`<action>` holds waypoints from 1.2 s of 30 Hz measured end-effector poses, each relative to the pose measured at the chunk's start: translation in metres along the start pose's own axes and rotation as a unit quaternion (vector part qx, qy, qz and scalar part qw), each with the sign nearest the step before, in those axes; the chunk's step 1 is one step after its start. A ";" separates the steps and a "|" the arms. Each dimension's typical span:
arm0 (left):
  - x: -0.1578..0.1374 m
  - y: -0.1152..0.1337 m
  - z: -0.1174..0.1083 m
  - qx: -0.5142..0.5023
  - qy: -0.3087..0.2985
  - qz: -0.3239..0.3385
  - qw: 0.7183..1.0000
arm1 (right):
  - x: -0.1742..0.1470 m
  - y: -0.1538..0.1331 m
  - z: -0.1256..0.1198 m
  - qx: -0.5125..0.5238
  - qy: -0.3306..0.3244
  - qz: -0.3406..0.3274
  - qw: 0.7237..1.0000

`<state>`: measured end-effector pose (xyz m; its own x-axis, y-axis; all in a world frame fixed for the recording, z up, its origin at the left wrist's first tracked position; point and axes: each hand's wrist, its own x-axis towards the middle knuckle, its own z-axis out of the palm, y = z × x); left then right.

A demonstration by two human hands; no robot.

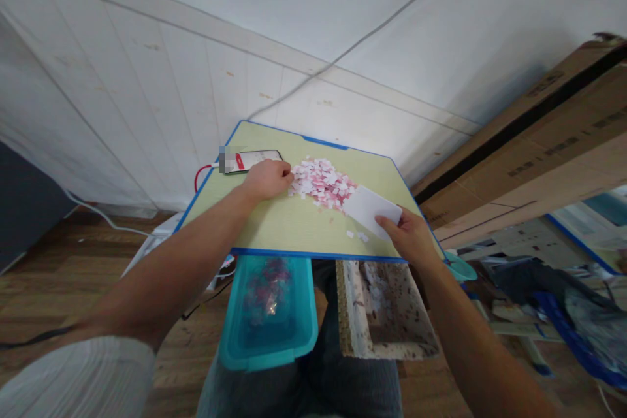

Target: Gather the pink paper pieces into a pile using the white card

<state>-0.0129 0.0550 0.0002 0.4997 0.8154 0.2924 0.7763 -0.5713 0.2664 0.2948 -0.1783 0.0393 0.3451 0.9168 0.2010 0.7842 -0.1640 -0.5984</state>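
Your right hand (410,230) grips a white card (368,208), one end against the heap of pink and white paper bits (323,180) lying on the table (289,228) between your hands. Well apart, your left hand (268,178) curls beside the heap; whether it pinches anything, I can't tell. A phone (259,157) lies just beyond it.

Left hand (267,179) beside pink-white pieces (324,181) (right hand (410,235) holding a card (368,209)).

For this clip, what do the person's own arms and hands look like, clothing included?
The left hand and right hand are bare, with no gloves or watch visible. A pale, finely striped sleeve covers the upper part of the left arm in view; the right arm shows no sleeve.
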 end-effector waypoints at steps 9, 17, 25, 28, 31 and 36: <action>0.002 -0.002 0.003 0.002 -0.002 -0.004 1.000 | 0.002 0.006 -0.004 0.030 0.050 0.038 0.998; 0.001 -0.002 0.003 0.001 0.003 0.002 1.000 | 0.000 0.008 -0.005 -0.005 0.034 0.037 0.999; 0.001 -0.001 0.003 0.005 -0.004 -0.008 1.000 | -0.003 -0.001 -0.016 -0.064 0.024 0.032 0.997; 0.001 -0.001 0.002 0.002 -0.003 -0.002 1.000 | -0.005 -0.003 -0.025 -0.071 0.013 0.041 0.997; 0.000 -0.001 0.001 0.003 -0.006 -0.003 1.000 | -0.008 -0.004 -0.031 -0.066 0.007 0.036 0.997; 0.000 0.000 0.000 0.010 -0.013 -0.012 1.000 | -0.010 -0.005 -0.031 -0.065 0.002 0.032 0.997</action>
<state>-0.0128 0.0551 0.0003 0.4911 0.8309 0.2618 0.7954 -0.5502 0.2542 0.3032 -0.1973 0.0644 0.3976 0.9019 0.1690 0.8210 -0.2674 -0.5044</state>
